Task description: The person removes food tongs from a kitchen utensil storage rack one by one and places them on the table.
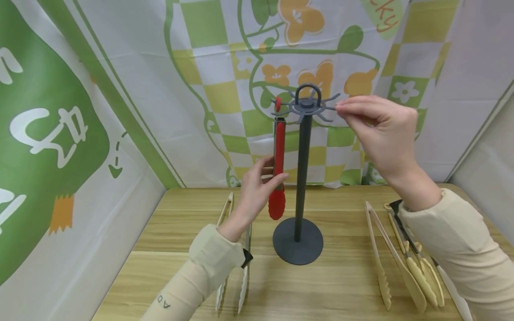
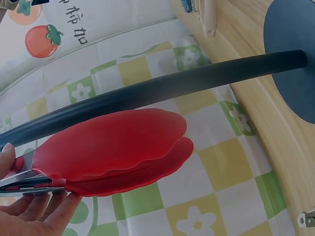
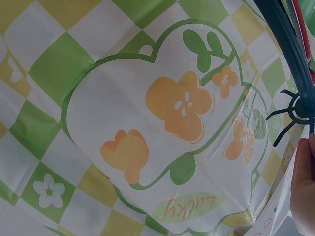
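Observation:
A dark grey utensil stand (image 1: 304, 178) rises from a round base on the table, topped by a loop and a ring of curved hooks. Red-handled tongs (image 1: 279, 147) hang upright along its left side, their red pull tab (image 1: 278, 104) at a left hook. My left hand (image 1: 254, 189) holds these tongs low, just above their heads; in the left wrist view the red scalloped heads (image 2: 118, 142) lie nearly together beside the pole (image 2: 162, 93). With fingertips and thumb, my right hand (image 1: 381, 129) pinches the end of a hook on the stand's right side.
Pale tongs (image 1: 242, 290) lie on the wooden table (image 1: 341, 281) at left, partly behind my left forearm. Several beige and black tongs (image 1: 375, 258) lie at right, some under my right sleeve. A patterned cloth (image 1: 217, 89) hangs behind the table.

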`<state>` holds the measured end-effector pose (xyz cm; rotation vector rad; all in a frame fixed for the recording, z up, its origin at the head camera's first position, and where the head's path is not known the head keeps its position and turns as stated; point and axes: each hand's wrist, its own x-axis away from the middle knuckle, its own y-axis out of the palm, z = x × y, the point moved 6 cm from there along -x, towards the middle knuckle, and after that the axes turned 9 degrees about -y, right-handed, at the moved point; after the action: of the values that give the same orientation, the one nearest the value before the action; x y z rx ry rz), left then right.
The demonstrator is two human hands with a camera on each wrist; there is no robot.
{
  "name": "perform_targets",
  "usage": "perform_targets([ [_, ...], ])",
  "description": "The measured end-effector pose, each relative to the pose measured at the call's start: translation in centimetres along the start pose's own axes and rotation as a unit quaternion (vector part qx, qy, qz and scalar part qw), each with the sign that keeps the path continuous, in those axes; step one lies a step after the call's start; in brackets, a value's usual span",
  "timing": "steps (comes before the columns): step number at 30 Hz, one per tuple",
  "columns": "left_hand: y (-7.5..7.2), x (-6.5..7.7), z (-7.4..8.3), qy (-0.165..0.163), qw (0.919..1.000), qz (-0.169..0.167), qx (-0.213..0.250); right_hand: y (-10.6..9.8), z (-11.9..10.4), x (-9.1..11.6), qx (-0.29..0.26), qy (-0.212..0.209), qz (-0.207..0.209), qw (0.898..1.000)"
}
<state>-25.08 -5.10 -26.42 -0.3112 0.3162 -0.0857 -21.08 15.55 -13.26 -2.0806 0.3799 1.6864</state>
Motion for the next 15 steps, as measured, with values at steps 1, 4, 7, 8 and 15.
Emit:
perform_targets([
  [1, -0.04, -0.02, 0.04, 0.001, 1.0000, 0.001, -0.001, 0.00, -0.01, -0.02, 0.000, 0.000, 0.000, 1.000],
  [4, -0.14, -0.12, 0.11, 0.003, 1.0000, 0.005, -0.002, 0.03, -0.03, -0.06, 0.000, -0.001, -0.001, 1.000],
  [7, -0.21, -0.18, 0.12, 0.003, 1.0000, 0.007, -0.002, 0.04, -0.01, -0.07, 0.001, -0.001, -0.002, 1.000],
  [8, -0.24, -0.19, 0.13, 0.003, 1.0000, 0.007, -0.001, 0.05, -0.01, -0.07, 0.002, -0.001, -0.002, 1.000],
  [15, -0.60, -0.26, 0.20, 0.000, 0.9999, 0.013, 0.008, 0.06, 0.02, -0.06, -0.001, -0.001, 0.001, 1.000],
])
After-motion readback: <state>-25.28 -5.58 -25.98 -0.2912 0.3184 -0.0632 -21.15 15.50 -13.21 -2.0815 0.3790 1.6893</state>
